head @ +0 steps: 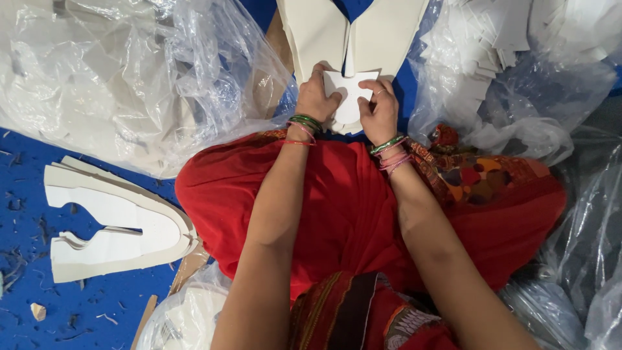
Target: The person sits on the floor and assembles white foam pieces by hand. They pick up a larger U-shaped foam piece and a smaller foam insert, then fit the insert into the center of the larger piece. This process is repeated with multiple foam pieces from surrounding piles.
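Left hand [315,97] and right hand [379,111] both grip a small white cut-out [346,97], steadying it over the red lap [350,207]. Matching stacked pieces [113,223] lie on the blue floor [26,162], by its left edge.

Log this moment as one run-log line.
left hand: pressing small white cut sheet piece | right hand: gripping same piece | piece: atop stack of large white U-shaped sheets | similar stack: on blue floor
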